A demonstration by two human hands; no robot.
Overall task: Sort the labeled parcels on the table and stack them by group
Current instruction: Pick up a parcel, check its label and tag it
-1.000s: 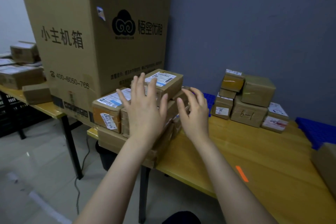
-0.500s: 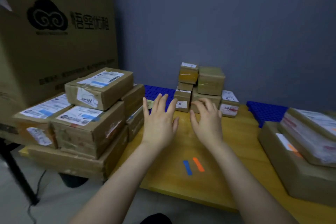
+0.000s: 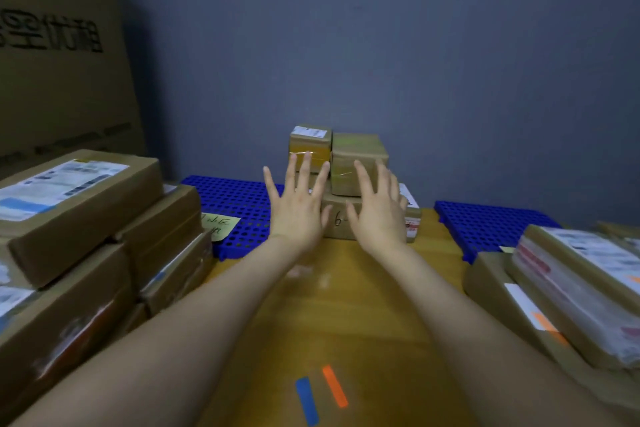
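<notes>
Currently reach step: your left hand (image 3: pixel 298 211) and right hand (image 3: pixel 379 215), fingers spread, gripping nothing, hover just before small parcel pile (image 3: pixel 358 163) at far edge of table (image 3: pixel 346 305). Next, likely: clasp pile top, read label, choose group.

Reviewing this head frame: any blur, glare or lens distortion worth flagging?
Head view: dim, bluish light. The left parcel stack and right parcel stack are smeared near the frame edges, their labels unreadable. The left hand, right hand and centre parcel pile are sharper; a handwritten 6 shows. Faint glare on the table near the left wrist. Wide-angle stretch enlarges the forearms.
</notes>
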